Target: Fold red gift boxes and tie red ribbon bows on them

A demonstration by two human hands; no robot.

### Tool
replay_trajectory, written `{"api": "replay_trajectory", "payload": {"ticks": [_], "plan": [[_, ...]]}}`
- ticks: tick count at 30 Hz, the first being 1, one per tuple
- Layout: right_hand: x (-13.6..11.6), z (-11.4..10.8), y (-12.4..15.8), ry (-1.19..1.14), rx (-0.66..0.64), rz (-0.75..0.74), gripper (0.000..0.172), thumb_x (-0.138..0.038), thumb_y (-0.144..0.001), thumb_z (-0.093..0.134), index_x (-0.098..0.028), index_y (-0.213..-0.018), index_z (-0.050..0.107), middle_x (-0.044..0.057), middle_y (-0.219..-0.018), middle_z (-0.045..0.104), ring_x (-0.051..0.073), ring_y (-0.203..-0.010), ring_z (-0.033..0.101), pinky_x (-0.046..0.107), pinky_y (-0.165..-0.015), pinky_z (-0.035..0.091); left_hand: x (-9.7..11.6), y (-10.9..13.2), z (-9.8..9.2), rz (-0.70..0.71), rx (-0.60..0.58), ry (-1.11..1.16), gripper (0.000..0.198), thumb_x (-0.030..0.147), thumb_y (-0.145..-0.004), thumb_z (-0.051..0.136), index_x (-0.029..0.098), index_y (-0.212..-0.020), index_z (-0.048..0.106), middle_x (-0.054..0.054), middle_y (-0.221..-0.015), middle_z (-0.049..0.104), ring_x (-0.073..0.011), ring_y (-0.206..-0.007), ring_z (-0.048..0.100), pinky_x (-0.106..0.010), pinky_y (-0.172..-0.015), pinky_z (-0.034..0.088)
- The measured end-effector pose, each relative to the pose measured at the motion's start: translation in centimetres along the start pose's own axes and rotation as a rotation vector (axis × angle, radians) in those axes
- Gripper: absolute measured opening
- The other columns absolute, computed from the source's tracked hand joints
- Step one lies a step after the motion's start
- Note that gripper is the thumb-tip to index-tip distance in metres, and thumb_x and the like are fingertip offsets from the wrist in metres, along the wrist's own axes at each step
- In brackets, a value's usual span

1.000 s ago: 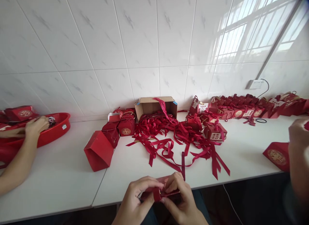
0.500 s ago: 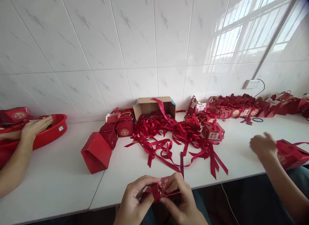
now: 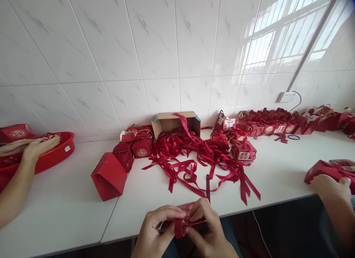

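My left hand (image 3: 155,232) and my right hand (image 3: 209,230) meet at the near edge of the white table (image 3: 69,210), both pinched on a small flat red gift box (image 3: 186,217) with gold print. Its flaps are bent between my fingers and thumbs. Just beyond my hands lies a tangle of dark red ribbons (image 3: 194,160).
An open brown carton (image 3: 172,121) sits by the tiled wall. An open red box (image 3: 108,175) lies on its side, with folded red boxes (image 3: 141,145) behind it. A row of finished boxes (image 3: 280,123) lines the right. One person's hand (image 3: 39,145) rests on a red basin (image 3: 55,154); another person's hands (image 3: 332,186) hold a red box (image 3: 323,169).
The person on the right drew the hands back toward the table edge and now grips a red box with both. My fingers shifted slightly on my box's flaps.
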State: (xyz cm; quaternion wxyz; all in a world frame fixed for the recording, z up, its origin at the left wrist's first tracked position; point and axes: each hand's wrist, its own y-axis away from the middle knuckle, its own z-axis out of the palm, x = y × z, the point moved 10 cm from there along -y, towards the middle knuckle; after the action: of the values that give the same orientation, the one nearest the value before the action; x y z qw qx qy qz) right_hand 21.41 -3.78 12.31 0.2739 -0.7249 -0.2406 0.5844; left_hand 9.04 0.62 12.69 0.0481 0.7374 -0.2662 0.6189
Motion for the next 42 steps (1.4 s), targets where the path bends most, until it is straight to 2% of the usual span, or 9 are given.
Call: {"api": "replay_trajectory", "payload": {"ticks": [5,10,17,25,32,37,40,42], "plan": [[0.1,0.0,-0.1,0.019,-0.006,-0.002,0.020,-0.014,-0.081,0.062,-0.023,-0.083,0.043,0.001,-0.081,0.055,0.017,-0.076,0.049,0.033,-0.068,0.040,-0.2,0.0,0.2,0.000,-0.026,-0.016,0.012,0.019,-0.077,0.067,0.023,-0.085,0.075,-0.006,-0.092,0.073,-0.0204,-0.087,0.069,-0.021,-0.070,0.056],[0.1,0.0,-0.1,0.009,0.002,0.008,0.019,-0.017,-0.082,0.061,-0.023,-0.082,0.043,0.001,-0.079,0.053,0.018,-0.077,0.048,0.032,-0.066,0.040,-1.3,0.2,-0.3,-0.074,0.021,-0.042,0.016,0.020,-0.076,0.068,0.024,-0.090,0.074,-0.005,-0.093,0.074,-0.0198,-0.088,0.070,-0.022,-0.077,0.055],[0.1,0.1,-0.1,0.004,0.000,-0.008,0.020,-0.014,-0.082,0.061,-0.023,-0.083,0.043,0.001,-0.081,0.053,0.017,-0.078,0.048,0.032,-0.068,0.040,-2.0,0.3,0.2,-0.140,-0.011,0.021,0.014,0.023,-0.078,0.066,0.023,-0.090,0.074,-0.005,-0.096,0.074,-0.0204,-0.092,0.069,-0.022,-0.079,0.055],[0.2,0.0,0.0,0.031,0.005,-0.019,0.020,-0.015,-0.082,0.061,-0.023,-0.082,0.043,0.000,-0.078,0.053,0.017,-0.075,0.047,0.032,-0.067,0.039,-0.3,0.0,0.5,-0.005,-0.044,-0.002,0.011,0.022,-0.081,0.063,0.022,-0.086,0.073,-0.005,-0.088,0.073,-0.0189,-0.085,0.069,-0.020,-0.071,0.055],[-0.1,0.0,-0.1,0.040,0.026,-0.018,0.019,-0.017,-0.082,0.061,-0.023,-0.082,0.043,0.001,-0.077,0.054,0.017,-0.074,0.048,0.032,-0.066,0.040,-1.9,0.4,-0.4,-0.130,0.039,-0.030,0.017,0.028,-0.076,0.067,0.018,-0.090,0.071,-0.008,-0.093,0.072,-0.0222,-0.088,0.068,-0.024,-0.075,0.055],[-0.4,-0.3,-0.1,0.073,0.050,-0.021,0.017,-0.020,-0.082,0.061,-0.023,-0.081,0.044,0.001,-0.075,0.053,0.018,-0.073,0.048,0.033,-0.065,0.040,-1.7,0.6,0.1,-0.107,-0.020,-0.056,0.016,0.027,-0.077,0.067,0.019,-0.090,0.072,-0.007,-0.090,0.072,-0.0209,-0.083,0.069,-0.024,-0.073,0.056],[-0.8,-0.5,-0.1,0.055,0.069,-0.046,0.016,-0.019,-0.082,0.061,-0.023,-0.082,0.046,0.001,-0.076,0.055,0.018,-0.073,0.052,0.033,-0.066,0.042,-1.5,1.3,-0.4,-0.069,0.049,-0.065,0.017,0.026,-0.078,0.065,0.020,-0.092,0.072,-0.008,-0.095,0.071,-0.0214,-0.088,0.067,-0.026,-0.079,0.055],[-0.8,-0.5,-0.1,0.027,0.072,-0.032,0.015,-0.016,-0.081,0.061,-0.023,-0.084,0.048,0.004,-0.085,0.059,0.019,-0.079,0.056,0.034,-0.069,0.045,-1.4,1.8,-0.9,-0.056,0.122,-0.043,0.018,0.026,-0.079,0.063,0.021,-0.094,0.071,-0.008,-0.098,0.070,-0.0216,-0.093,0.066,-0.027,-0.084,0.054]]}}
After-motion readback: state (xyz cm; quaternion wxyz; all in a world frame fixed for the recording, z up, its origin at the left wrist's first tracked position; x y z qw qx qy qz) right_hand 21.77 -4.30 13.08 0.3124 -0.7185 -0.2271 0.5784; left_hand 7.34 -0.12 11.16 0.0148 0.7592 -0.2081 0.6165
